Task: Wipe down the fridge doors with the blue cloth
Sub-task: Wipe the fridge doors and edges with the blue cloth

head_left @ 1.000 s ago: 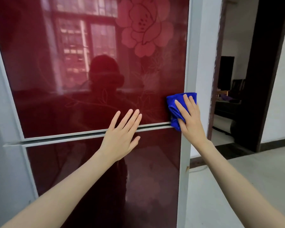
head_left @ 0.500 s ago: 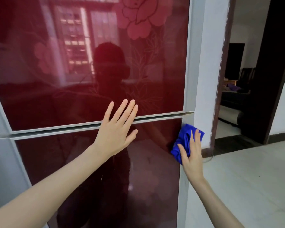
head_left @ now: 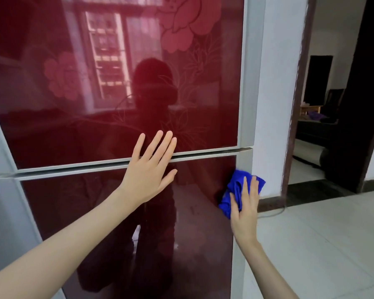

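Glossy dark-red glass, printed with pale pink flowers, covering both fridge doors: upper door (head_left: 117, 83) and lower door (head_left: 121, 223), split by a grey horizontal seam (head_left: 203, 153) and framed in grey trim. Left hand (head_left: 148, 169) laid flat and open across that seam, holding nothing, fingers (head_left: 154, 145) straight and close together, tips resting on the bottom of the upper door, palm and splayed thumb on the top of the lower door. Right hand (head_left: 244, 209) pressed flat against the right edge of the lower door, fingers extended upward over a bunched blue cloth (head_left: 235, 188), pinning it to the door rather than gripping it in a fist. Blue cloth spilling out above and to the left of those fingertips, just below the seam, straddling the red glass and the grey side trim, well to the right of the left hand's thumb. Faint dark reflection of a person and a bright window visible in the glass above the left fingertips. White wall (head_left: 276, 93) just right of the cloth, then a dark-framed doorway (head_left: 324, 126) into a dim room, pale tiled floor (head_left: 322, 244) below the right wrist.
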